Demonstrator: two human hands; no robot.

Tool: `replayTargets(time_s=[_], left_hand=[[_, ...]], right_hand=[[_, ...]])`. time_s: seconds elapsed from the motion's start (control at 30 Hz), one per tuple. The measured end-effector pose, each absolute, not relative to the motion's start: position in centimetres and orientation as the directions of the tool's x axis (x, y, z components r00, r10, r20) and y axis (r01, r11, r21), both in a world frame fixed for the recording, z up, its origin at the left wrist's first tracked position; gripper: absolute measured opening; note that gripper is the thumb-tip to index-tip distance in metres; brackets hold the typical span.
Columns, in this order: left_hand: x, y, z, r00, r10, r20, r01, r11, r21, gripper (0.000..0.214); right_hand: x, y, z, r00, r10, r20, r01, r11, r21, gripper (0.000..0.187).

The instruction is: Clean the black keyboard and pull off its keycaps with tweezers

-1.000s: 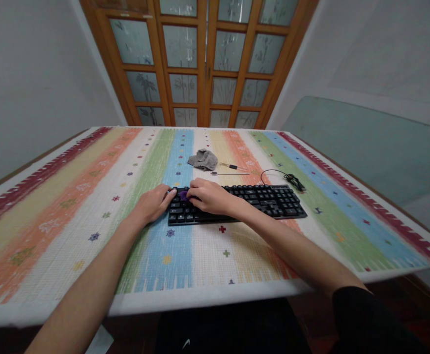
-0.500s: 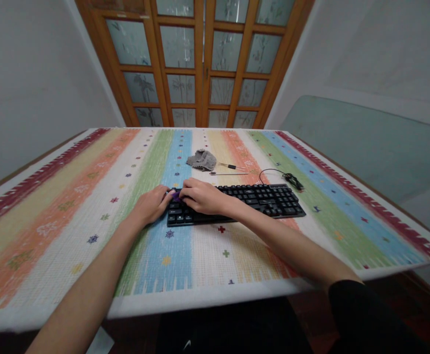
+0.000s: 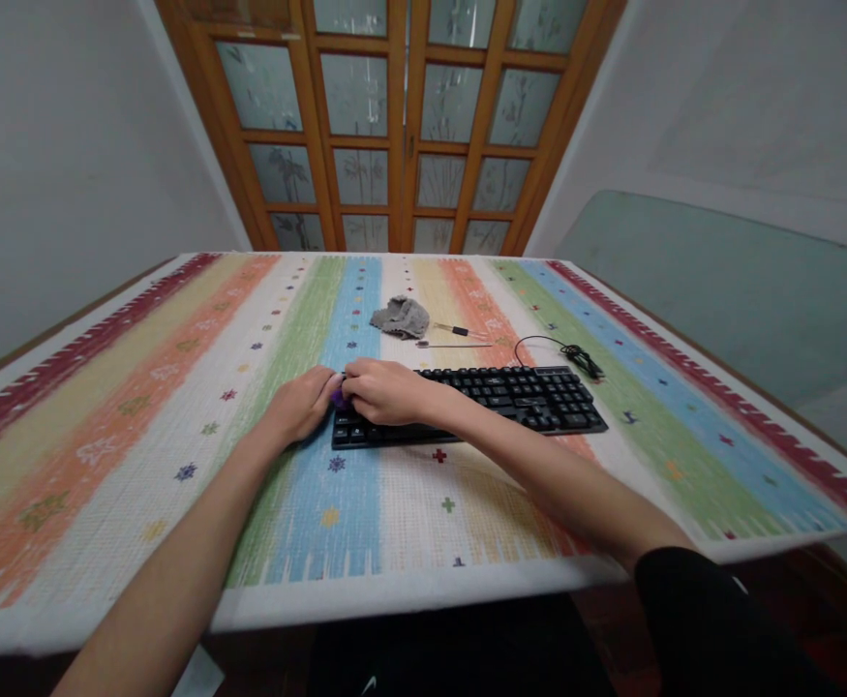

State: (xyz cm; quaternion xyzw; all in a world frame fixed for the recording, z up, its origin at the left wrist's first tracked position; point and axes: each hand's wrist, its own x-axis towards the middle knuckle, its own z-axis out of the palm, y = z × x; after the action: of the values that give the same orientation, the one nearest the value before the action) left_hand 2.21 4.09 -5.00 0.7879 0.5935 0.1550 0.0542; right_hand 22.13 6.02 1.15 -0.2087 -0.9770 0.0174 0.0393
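A black keyboard [image 3: 510,392] lies across the striped cloth, its left end partly covered by my hands. Over that end my right hand [image 3: 386,391] is closed, fingertips pinching a small purple lump [image 3: 337,396] that looks soft. My left hand [image 3: 303,403] meets it from the left, fingers drawn together and thumb against the purple lump at the keyboard's left edge. Most of the lump is hidden by my fingers, so its full shape does not show.
Beyond the keyboard lie a crumpled grey cloth [image 3: 401,318], tweezers with a black grip [image 3: 459,331] and a thin brush [image 3: 456,346]. The coiled keyboard cable [image 3: 581,361] rests at the back right. The table's white front edge [image 3: 423,597] runs before me.
My right hand has shifted slightly left and closer to my left hand, carrying the purple lump toward the keyboard's left edge. The whole view has also moved slightly.
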Motion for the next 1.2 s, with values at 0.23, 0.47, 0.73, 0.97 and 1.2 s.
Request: replayTargets(time_s=[0.23, 0.47, 0.73, 0.97, 1.2], left_hand=[[1.7, 4.4, -5.2, 0.256, 0.948, 0.188, 0.891, -0.307, 0.335, 0.034], [2.1, 4.3, -5.2, 0.249, 0.946, 0.21, 0.9, -0.306, 0.311, 0.044], [1.9, 4.1, -5.0, 0.261, 0.943, 0.205, 0.904, -0.313, 0.291, 0.039], [2.0, 4.2, -5.0, 0.254, 0.95, 0.183, 0.907, -0.3, 0.297, 0.042], [2.3, 4.1, -4.9, 0.232, 0.953, 0.193, 0.913, -0.282, 0.294, 0.044]], right_hand=[[20.7, 6.1, -0.5, -0.926, 0.345, 0.153, 0.338, 0.938, -0.076, 0.023], [22.1, 6.1, 0.3, -0.924, 0.378, 0.047, 0.376, 0.925, -0.057, 0.027], [21.7, 6.0, 0.7, -0.902, 0.417, 0.11, 0.404, 0.907, -0.12, 0.023], [21.9, 5.0, 0.0, -0.951, 0.266, 0.159, 0.239, 0.956, -0.167, 0.022], [23.3, 4.3, 1.1, -0.947, 0.321, 0.004, 0.321, 0.947, -0.011, 0.024]])
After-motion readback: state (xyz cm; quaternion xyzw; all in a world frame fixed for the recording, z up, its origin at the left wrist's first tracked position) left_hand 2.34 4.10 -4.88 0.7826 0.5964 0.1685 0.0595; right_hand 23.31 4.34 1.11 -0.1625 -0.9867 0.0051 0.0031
